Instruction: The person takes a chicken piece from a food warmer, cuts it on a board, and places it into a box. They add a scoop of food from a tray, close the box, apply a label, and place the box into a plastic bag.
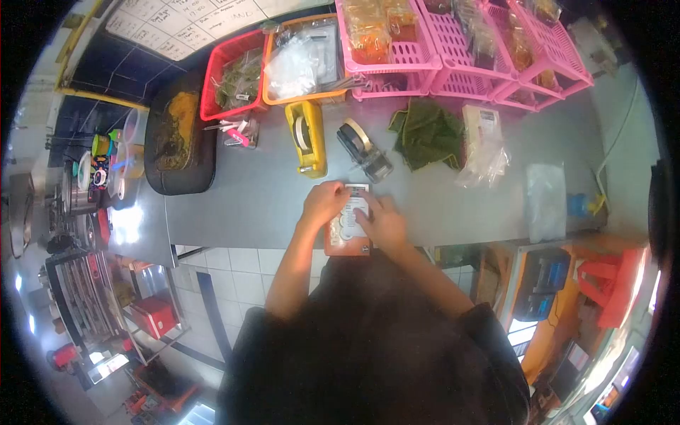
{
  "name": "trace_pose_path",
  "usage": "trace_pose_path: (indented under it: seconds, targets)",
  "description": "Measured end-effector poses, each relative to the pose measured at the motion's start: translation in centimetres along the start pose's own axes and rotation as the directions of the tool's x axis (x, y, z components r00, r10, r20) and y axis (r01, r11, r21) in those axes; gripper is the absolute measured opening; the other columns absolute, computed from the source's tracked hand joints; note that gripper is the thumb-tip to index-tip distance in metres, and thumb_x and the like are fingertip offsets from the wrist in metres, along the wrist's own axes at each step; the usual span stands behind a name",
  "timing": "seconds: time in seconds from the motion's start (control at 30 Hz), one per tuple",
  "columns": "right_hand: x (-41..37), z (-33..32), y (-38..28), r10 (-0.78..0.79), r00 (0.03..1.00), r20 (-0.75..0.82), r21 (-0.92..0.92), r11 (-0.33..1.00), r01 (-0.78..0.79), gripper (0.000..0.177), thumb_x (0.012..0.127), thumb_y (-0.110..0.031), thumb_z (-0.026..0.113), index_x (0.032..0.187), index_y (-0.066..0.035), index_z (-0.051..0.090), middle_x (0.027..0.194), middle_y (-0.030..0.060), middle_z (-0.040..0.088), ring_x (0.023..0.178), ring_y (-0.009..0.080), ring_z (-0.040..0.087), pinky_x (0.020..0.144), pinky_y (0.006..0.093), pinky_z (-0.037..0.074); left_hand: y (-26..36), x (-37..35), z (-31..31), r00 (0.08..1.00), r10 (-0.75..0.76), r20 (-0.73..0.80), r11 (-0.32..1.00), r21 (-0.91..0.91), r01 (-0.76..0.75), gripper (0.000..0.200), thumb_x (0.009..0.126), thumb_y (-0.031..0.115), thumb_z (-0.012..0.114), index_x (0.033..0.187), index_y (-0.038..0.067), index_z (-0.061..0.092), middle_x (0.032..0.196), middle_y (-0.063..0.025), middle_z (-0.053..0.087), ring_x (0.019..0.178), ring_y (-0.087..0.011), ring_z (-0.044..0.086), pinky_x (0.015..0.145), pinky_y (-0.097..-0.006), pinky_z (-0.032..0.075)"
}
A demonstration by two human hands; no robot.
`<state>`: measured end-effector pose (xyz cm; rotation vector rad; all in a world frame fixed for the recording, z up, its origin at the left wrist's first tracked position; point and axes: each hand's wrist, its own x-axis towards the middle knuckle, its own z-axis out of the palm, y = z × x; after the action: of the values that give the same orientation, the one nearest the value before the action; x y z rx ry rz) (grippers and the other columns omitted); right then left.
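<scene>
At the steel table's front edge lies a flat food packet point(340, 244) with a white printed label and orange-brown contents. My left hand point(326, 203) has its fingers curled at the packet's upper left edge. From the right, my right hand point(384, 223) grips the packet, its thumb on the label and its fingers along the upper right edge. Just beyond the hands stand a yellow tape dispenser point(316, 138) and a dark grey tape dispenser point(376, 164), each with a tape roll. The fingertips at the packet's top are too small to make out clearly.
Pink baskets point(418, 80) holding packets line the back, beside an orange tray point(280, 99) and a red tray point(212, 85). A green cloth point(428, 134), a stack of plastic bags point(484, 134) and a black container point(202, 166) also sit on the steel table point(241, 205).
</scene>
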<state>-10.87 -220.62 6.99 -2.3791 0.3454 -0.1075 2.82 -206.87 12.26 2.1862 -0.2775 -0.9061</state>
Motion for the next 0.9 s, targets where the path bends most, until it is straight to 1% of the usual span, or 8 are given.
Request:
trace_pose_path:
  seconds: [0.17,0.4,0.47,0.5,0.57,0.7,0.77,0.9]
  targets:
    - [0.1,-0.8,-0.7,0.014,1.0,0.006,-0.039,0.999,-0.014,0.051,0.085,-0.045,0.067,0.133,-0.029,0.056,0.106,0.0116,0.06,0.088,0.0309,0.066,0.071,0.0459,0.057,-1.3,0.8,-0.1,0.978,-0.18,-0.104,0.852,0.48,0.208,0.051,0.081,0.06,0.065,0.099,0.014,0.074,0.094,-0.0137,0.073,0.091,-0.0304,0.07,0.079,-0.0435,0.054]
    - [0.1,-0.9,-0.4,0.048,0.994,0.101,-0.041,0.998,-0.044,0.052,0.087,-0.046,0.065,0.135,-0.03,0.053,0.111,0.0134,0.059,0.094,0.0333,0.066,0.076,0.0481,0.056,-3.1,-1.7,-2.5,0.942,-0.277,-0.191,0.83,0.446,0.334,0.047,0.084,0.056,0.067,0.104,0.014,0.071,0.096,-0.0136,0.072,0.089,-0.0299,0.07,0.079,-0.0427,0.054]
    - [0.1,-1.3,-0.8,0.033,0.994,0.102,-0.031,0.999,-0.03,0.051,0.086,-0.045,0.065,0.134,-0.029,0.053,0.113,0.0135,0.058,0.099,0.0334,0.064,0.077,0.0481,0.056,-4.3,-0.1,-2.4,0.791,-0.141,-0.595,0.982,-0.188,0.033,0.038,0.089,0.042,0.067,0.108,0.009,0.067,0.097,-0.0108,0.069,0.085,-0.0263,0.068,0.076,-0.0384,0.056]
    - [0.2,-1.6,-1.0,0.024,0.994,0.102,-0.021,1.0,-0.022,0.051,0.086,-0.044,0.066,0.133,-0.029,0.054,0.115,0.0136,0.057,0.103,0.0335,0.063,0.078,0.0481,0.056,-3.1,0.2,-2.9,0.778,-0.144,-0.611,0.98,-0.196,0.028,0.038,0.089,0.042,0.067,0.108,0.009,0.067,0.097,-0.0108,0.069,0.085,-0.0263,0.068,0.076,-0.0384,0.056]
    - [0.1,-0.9,-0.9,-0.037,0.999,0.019,-0.019,0.999,0.037,0.051,0.085,-0.04,0.07,0.132,-0.025,0.056,0.115,0.0141,0.057,0.104,0.0331,0.061,0.081,0.0457,0.054,0.0,0.8,-4.0,0.853,-0.413,-0.321,0.713,-0.696,0.083,0.029,0.093,0.029,0.065,0.111,0.006,0.064,0.1,-0.0078,0.066,0.086,-0.0212,0.065,0.074,-0.0323,0.058]
    - [0.3,0.0,-0.6,-0.095,0.988,-0.124,-0.032,0.995,0.092,0.049,0.081,-0.032,0.076,0.126,-0.018,0.061,0.127,0.0195,0.053,0.115,0.0364,0.055,0.089,0.0444,0.051,-2.1,2.1,-5.1,0.931,-0.329,-0.159,0.586,-0.807,0.07,0.027,0.093,0.026,0.064,0.11,0.004,0.064,0.102,-0.0064,0.065,0.089,-0.0199,0.064,0.072,-0.028,0.058]
    - [0.1,0.2,-0.4,-0.139,0.983,-0.123,-0.039,0.99,0.135,0.043,0.083,-0.033,0.073,0.123,-0.022,0.063,0.131,0.0194,0.051,0.116,0.0378,0.054,0.09,0.0461,0.051,-4.7,1.8,-4.0,0.959,-0.178,-0.219,0.501,-0.859,-0.103,0.024,0.095,0.023,0.062,0.111,0.005,0.065,0.104,-0.0058,0.065,0.089,-0.0169,0.064,0.073,-0.031,0.058]
    - [0.1,0.8,0.6,-0.236,0.97,-0.066,-0.066,0.971,0.231,0.029,0.083,-0.031,0.071,0.11,-0.022,0.07,0.137,0.0191,0.047,0.119,0.0394,0.052,0.093,0.0483,0.05,-4.8,-0.1,-1.1,0.879,-0.237,-0.414,0.507,-0.824,-0.252,0.021,0.094,0.022,0.061,0.103,0.005,0.068,0.101,-0.0096,0.068,0.088,-0.0229,0.066,0.074,-0.0375,0.058]
